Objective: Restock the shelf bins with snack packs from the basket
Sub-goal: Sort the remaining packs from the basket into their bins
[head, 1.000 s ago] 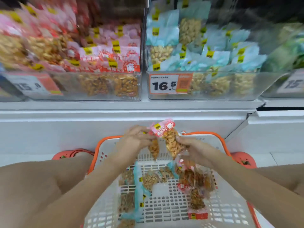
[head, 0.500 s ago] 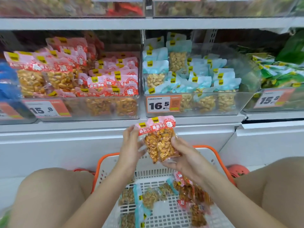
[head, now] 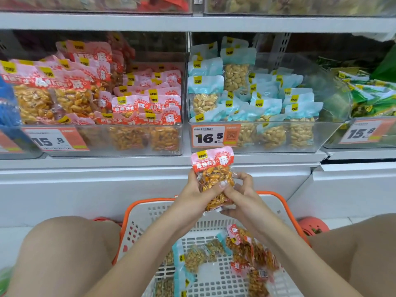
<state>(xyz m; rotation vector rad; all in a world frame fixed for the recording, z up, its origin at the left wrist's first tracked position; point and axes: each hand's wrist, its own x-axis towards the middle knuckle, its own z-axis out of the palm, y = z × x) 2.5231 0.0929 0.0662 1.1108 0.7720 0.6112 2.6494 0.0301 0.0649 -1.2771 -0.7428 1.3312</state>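
Crinkly pink-topped peanut pack (head: 214,179) — glossy film — between left hand (head: 198,189) and right hand (head: 242,194)

Open gap above the piled packs in the clear plastic bin of pink-red peanut packs (head: 111,138), under the white upper shelf board (head: 192,23); bin's clear front wall blocks low entry.

shop: price tags (head: 215,136) on bins (head: 278,136)
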